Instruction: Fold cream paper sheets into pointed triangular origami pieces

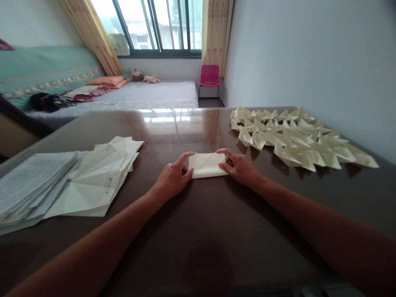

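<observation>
A small folded sheet of cream paper (208, 166) lies on the glossy brown table in front of me, creased into a rectangle. My left hand (176, 173) grips its left end, thumb at the near corner and forefinger at the far corner. At the opposite end, my right hand (239, 165) pinches the paper the same way, its other fingers curled. Creased cream sheets (95, 177) lie in a loose stack to the left of my left hand. Many folded paper boats (291, 138) stand in rows on the right side of the table.
A pile of printed papers (34, 177) sits at the table's left edge, partly under the creased sheets. Past the table (173, 239) are a bed (161, 93) with folded bedding, a pink chair (210, 76) and a window. A white wall runs along the right.
</observation>
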Available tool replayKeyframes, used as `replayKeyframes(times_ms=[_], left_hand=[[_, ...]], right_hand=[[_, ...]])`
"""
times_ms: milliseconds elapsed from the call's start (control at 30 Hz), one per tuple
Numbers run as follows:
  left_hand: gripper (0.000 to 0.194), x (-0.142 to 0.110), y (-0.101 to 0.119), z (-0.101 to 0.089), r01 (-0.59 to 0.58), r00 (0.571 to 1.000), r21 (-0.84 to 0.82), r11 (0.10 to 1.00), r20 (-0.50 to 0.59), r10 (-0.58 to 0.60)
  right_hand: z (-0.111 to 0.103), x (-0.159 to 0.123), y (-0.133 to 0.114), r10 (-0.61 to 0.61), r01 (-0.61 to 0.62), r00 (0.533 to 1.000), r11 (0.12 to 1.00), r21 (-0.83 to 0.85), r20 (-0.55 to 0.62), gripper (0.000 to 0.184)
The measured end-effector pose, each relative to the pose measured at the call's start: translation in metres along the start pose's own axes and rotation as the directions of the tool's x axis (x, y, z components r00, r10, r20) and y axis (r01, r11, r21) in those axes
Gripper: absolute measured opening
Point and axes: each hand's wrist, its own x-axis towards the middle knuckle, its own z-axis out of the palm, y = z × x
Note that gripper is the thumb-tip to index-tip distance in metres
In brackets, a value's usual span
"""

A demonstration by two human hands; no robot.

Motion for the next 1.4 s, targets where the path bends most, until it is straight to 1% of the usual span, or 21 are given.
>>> replayKeyframes(times_ms=[33,67,133,200,333,600,700,767,833,900,933,967,1000,1133,1167,1233,1300,1333,1400], left_hand=[[0.044,0.0,0.0,0.0,-0.014,1.0,0.04,0.999,0.012,0.014],[0.038,-0.001,0.0,0.001,-0.03,0.999,0.081,0.996,0.023,0.028],[0.031,-0.001,0.0,0.003,-0.065,0.997,0.149,0.987,0.038,0.061],[0.031,-0.003,0.0,0.004,-0.089,0.996,0.193,0.977,0.038,0.083],[0.033,-0.004,0.001,0.005,-0.093,0.996,0.26,0.961,0.034,0.087],[0.034,-0.002,0.0,0.006,-0.091,0.996,0.333,0.938,0.048,0.079],[0.033,-0.003,0.004,0.005,-0.102,0.995,0.413,0.905,0.049,0.09],[0.032,-0.005,0.008,0.005,-0.145,0.988,0.483,0.864,0.031,0.149],[0.032,-0.007,0.013,0.006,-0.254,0.96,0.51,0.822,0.027,0.28],[0.034,-0.011,0.017,0.009,-0.411,0.903,0.46,0.787,0.083,0.422],[0.036,-0.012,0.019,0.011,-0.477,0.873,0.414,0.775,0.122,0.472],[0.038,-0.014,0.02,0.013,-0.52,0.852,0.37,0.77,0.155,0.501],[0.039,-0.016,0.02,0.015,-0.542,0.84,0.336,0.771,0.181,0.512],[0.044,-0.019,0.021,0.018,-0.558,0.829,0.318,0.766,0.239,0.505],[0.044,-0.019,0.021,0.018,-0.562,0.826,0.325,0.76,0.251,0.504],[0.043,-0.019,0.02,0.016,-0.568,0.822,0.334,0.752,0.266,0.503],[0.043,-0.018,0.02,0.015,-0.571,0.821,0.329,0.752,0.261,0.508],[0.043,-0.018,0.02,0.015,-0.573,0.819,0.324,0.753,0.254,0.514],[0.043,-0.018,0.02,0.015,-0.58,0.814,0.311,0.753,0.245,0.526]], right_hand=[[0.0,-0.001,-0.001,-0.023,0.024,1.0,0.999,-0.042,0.014,0.025],[-0.001,-0.001,-0.003,-0.039,0.04,0.999,0.996,-0.082,0.021,0.02],[-0.002,-0.003,-0.006,-0.045,0.048,0.999,0.989,-0.142,0.028,0.02],[-0.003,-0.005,-0.009,-0.033,0.039,0.999,0.984,-0.176,0.04,0.019],[-0.004,-0.006,-0.01,-0.019,0.034,0.997,0.975,-0.22,0.069,0.018],[-0.003,-0.001,-0.006,-0.011,0.025,0.998,0.972,-0.232,0.063,0.017],[-0.004,0.0,-0.008,0.004,0.017,0.997,0.966,-0.258,0.08,0.017],[-0.004,-0.001,-0.009,0.004,0.02,0.997,0.961,-0.277,0.083,0.018],[-0.005,-0.001,-0.01,-0.001,0.025,0.997,0.957,-0.291,0.083,0.018],[-0.005,-0.002,-0.011,-0.003,0.029,0.996,0.954,-0.298,0.087,0.018],[-0.005,-0.002,-0.011,-0.001,0.028,0.996,0.954,-0.299,0.09,0.019],[-0.004,-0.001,-0.01,0.004,0.024,0.996,0.954,-0.3,0.092,0.019],[-0.004,-0.001,-0.01,0.009,0.02,0.995,0.954,-0.3,0.095,0.019],[-0.005,0.001,-0.006,0.011,0.023,0.993,0.958,-0.286,0.115,0.019],[-0.008,0.001,-0.005,-0.005,0.038,0.993,0.958,-0.284,0.115,0.02],[-0.013,-0.002,-0.007,-0.067,0.089,0.995,0.946,-0.312,0.08,0.022],[-0.019,-0.007,-0.012,-0.194,0.204,0.979,0.906,-0.371,0.064,0.024],[-0.021,-0.01,-0.016,-0.275,0.291,0.956,0.871,-0.396,0.099,0.026],[-0.023,-0.018,-0.023,-0.402,0.47,0.882,0.783,-0.407,0.246,0.028]])
